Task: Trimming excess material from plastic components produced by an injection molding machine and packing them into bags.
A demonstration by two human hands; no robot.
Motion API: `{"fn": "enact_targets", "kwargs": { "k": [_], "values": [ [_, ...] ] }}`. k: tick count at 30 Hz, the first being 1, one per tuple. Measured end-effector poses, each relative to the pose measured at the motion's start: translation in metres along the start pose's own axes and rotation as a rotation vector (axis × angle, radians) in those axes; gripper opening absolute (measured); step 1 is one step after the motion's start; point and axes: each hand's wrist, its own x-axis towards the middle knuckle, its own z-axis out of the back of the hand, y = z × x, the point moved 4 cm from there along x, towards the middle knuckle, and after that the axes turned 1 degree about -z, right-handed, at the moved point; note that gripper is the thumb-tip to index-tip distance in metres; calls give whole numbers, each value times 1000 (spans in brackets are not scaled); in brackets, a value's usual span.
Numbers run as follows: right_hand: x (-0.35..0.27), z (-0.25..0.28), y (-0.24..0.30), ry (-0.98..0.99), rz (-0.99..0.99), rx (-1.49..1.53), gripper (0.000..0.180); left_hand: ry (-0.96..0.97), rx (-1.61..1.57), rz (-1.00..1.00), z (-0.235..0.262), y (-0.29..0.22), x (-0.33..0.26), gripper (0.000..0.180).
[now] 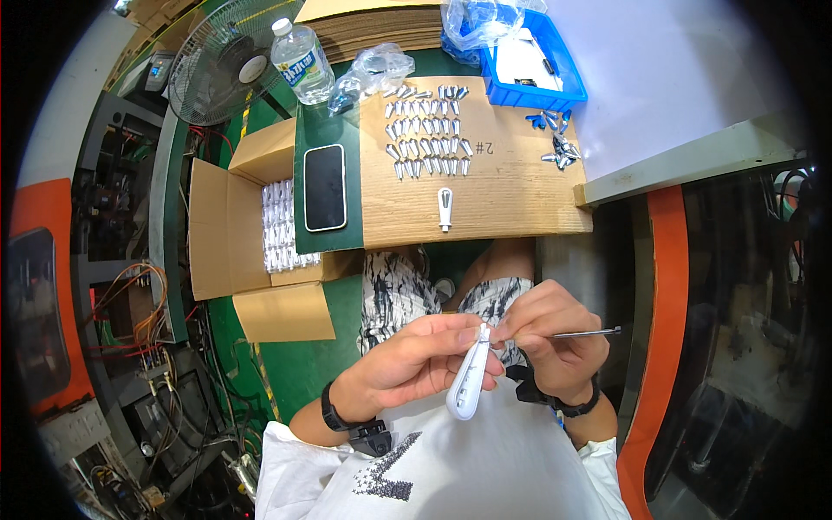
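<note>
Seen from above, a seated person works over their lap at about 6 o'clock. The left hand (pixel 414 360) has its fingers wrapped around a white plastic handle (pixel 469 384), a long rounded piece pointing down toward the person's white shirt. The right hand (pixel 555 334), just at 3 o'clock of the left one, pinches the top end of that handle with thumb and forefinger pressed together, and also grips a thin metal pick (pixel 589 332) that sticks out toward 3 o'clock. Both wrists wear dark bands.

Beyond the hands, toward 12 o'clock, lies a cardboard sheet (pixel 511 195) on a green bench. On it, a second white handle (pixel 445 208) lies alone near the closest edge, and farther up small silver metal tips (pixel 426 130) stand in neat rows. A loose heap of similar tips (pixel 559 156) sits at 2 o'clock, just below a blue plastic bin (pixel 568 82).

At 11 o'clock — left of the cardboard — a black smartphone (pixel 325 187) lies face up. Further left, an open cardboard box (pixel 217 221) holds packed white pieces. Above it stand a clear water bottle (pixel 302 62) and a desk fan (pixel 221 61).
</note>
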Motion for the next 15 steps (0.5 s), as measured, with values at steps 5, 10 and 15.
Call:
{"fn": "enact_targets", "kwargs": {
  "k": [5,10,15],
  "values": [
    [6,-1,6,74,84,-146,15,-52,43,-26,0,-2,-2,27],
    [8,-3,8,84,110,-224,18,-99,126,-28,1,-4,-3,30],
    [10,-2,7,99,93,-196,18,-80,135,-28,2,-4,-2,33]
  ]
}}
